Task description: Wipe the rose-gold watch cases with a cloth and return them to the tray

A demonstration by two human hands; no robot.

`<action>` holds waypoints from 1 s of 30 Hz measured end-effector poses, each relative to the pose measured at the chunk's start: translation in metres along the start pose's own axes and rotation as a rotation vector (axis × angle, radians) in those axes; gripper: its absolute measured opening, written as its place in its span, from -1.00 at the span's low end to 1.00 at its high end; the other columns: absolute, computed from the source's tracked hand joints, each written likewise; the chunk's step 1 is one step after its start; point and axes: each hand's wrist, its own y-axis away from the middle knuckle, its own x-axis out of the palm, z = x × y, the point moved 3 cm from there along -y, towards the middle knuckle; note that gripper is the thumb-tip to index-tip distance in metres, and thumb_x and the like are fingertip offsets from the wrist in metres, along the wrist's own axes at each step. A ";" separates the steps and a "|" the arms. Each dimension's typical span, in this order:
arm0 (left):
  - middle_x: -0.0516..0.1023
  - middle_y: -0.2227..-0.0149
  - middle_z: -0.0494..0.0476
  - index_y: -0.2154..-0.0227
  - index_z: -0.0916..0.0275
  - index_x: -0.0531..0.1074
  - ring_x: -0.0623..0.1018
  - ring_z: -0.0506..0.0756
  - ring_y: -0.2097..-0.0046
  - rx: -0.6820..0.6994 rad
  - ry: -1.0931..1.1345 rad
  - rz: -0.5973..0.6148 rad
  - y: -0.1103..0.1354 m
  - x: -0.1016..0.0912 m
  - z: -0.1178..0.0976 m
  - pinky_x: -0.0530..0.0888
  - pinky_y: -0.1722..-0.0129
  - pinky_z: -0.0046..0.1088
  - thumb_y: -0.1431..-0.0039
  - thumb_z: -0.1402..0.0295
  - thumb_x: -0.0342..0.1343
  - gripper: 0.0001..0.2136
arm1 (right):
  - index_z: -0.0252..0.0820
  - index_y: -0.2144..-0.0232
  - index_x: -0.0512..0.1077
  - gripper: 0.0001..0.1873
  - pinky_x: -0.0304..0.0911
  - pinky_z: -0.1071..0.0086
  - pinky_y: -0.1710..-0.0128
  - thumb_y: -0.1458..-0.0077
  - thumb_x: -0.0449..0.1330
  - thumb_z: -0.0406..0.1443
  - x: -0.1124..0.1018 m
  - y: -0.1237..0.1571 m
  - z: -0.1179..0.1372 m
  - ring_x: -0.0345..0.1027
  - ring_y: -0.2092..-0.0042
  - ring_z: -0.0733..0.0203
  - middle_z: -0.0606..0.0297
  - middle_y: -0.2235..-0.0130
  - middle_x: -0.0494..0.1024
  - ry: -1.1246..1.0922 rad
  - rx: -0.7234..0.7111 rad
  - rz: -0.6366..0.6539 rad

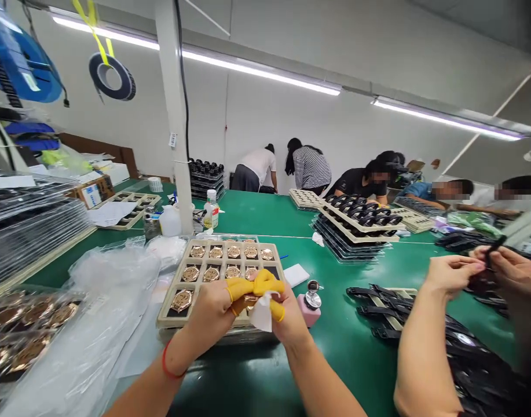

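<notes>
Both of the person's hands are raised together over the near edge of a beige compartment tray (pixel 174 301) on the green worktable (pixel 265 370). The left hand (pixel 213 313) wears yellow finger cots on the thumb and forefinger, and those fingers are pinched on a small copper-coloured watch case (pixel 249 300). The right hand (pixel 286 321), also with yellow cots, has its fingers closed on a white wiping cloth (pixel 262 313), which is pressed against the case. The case is largely hidden between the fingers; it appears to match the pieces in the tray, though this cannot be confirmed. A red band (pixel 167 362) sits on the left wrist.

The tray holds rows of copper-coloured cases, with one near compartment on the left occupied. A pink dispenser bottle (pixel 311 304) stands just beside the right hand, on the table. Clear plastic sheeting (pixel 104 313) lies to the left of the tray, with further trays of copper pieces (pixel 26 330) beyond it.

To the right, a co-worker's two hands (pixel 482 272) hold a dark item above a pile of black straps (pixel 465 353). Stacked trays of black parts (pixel 356 223) stand mid-table. Other people work at the far end.
</notes>
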 end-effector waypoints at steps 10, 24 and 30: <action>0.60 0.42 0.12 0.26 0.25 0.56 0.53 0.04 0.47 -0.296 0.667 -0.150 0.001 0.028 -0.004 0.46 0.55 -0.52 -0.17 0.14 0.12 -0.71 | -0.03 0.24 0.54 -0.71 0.36 0.15 0.17 0.02 0.29 -0.08 0.003 0.011 -0.004 0.40 0.12 0.00 0.13 0.23 0.51 0.186 -0.149 -0.083; 0.58 0.29 0.11 0.20 0.22 0.44 0.56 0.04 0.26 0.075 -0.039 -0.172 0.001 -0.005 -0.007 0.48 0.27 -0.48 -0.23 0.47 0.06 -0.88 | 0.08 0.00 0.43 -0.67 0.29 0.14 0.10 -0.20 0.08 -0.27 -0.008 0.016 0.034 0.33 0.11 0.07 0.18 0.18 0.46 0.652 -0.405 0.045; 0.60 0.29 0.15 0.20 0.26 0.43 0.56 0.07 0.27 0.182 -0.166 -0.157 0.001 -0.007 -0.011 0.49 0.29 -0.44 -0.22 0.49 0.04 -0.87 | 0.00 0.36 0.55 -0.86 0.27 0.19 0.14 -0.02 0.28 -0.13 -0.009 0.012 0.019 0.32 0.22 0.12 0.24 0.31 0.43 0.312 -0.244 0.018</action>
